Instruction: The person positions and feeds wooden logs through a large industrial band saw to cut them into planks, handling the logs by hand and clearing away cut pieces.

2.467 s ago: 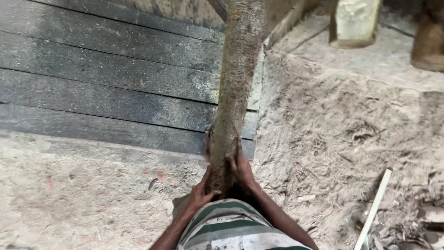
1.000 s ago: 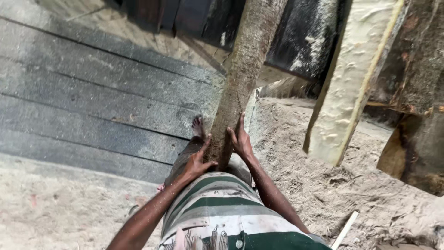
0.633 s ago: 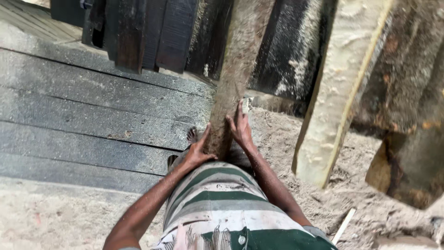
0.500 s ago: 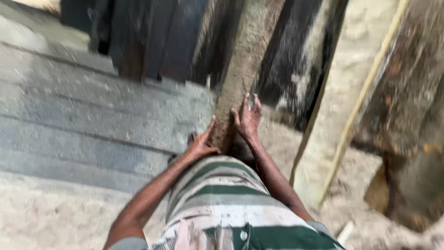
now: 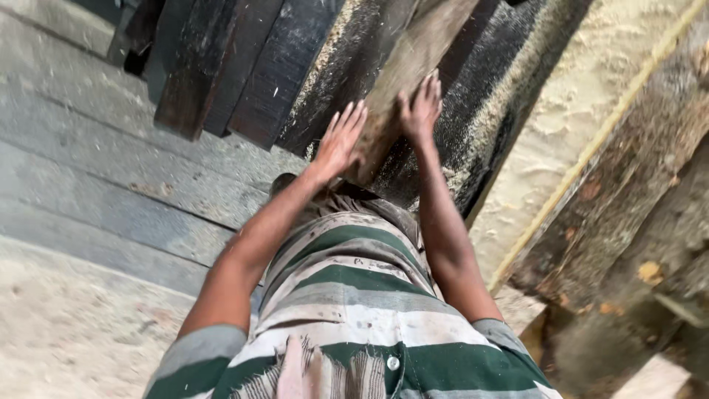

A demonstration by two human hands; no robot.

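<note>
A: Where was the long rough brown timber slab?

B: It leaned among dark upright wooden planks, rising above the grey plank floor.

A: Hands?

B: Left hand lay flat with fingers spread on the slab's left face. Right hand pressed its right edge, fingers extended; neither was clenched. Pale sawdust-coated log stood right of the slab.

Surroundings: timber stock and a sawdust-covered work area.

Dark planks lean in a row at upper left, above grey floorboards. Sawdust covers the ground at lower left. A pale, sawdust-coated slab stands at upper right, just beside rough, bark-covered logs. A green-and-white striped shirt fills the lower centre.
</note>
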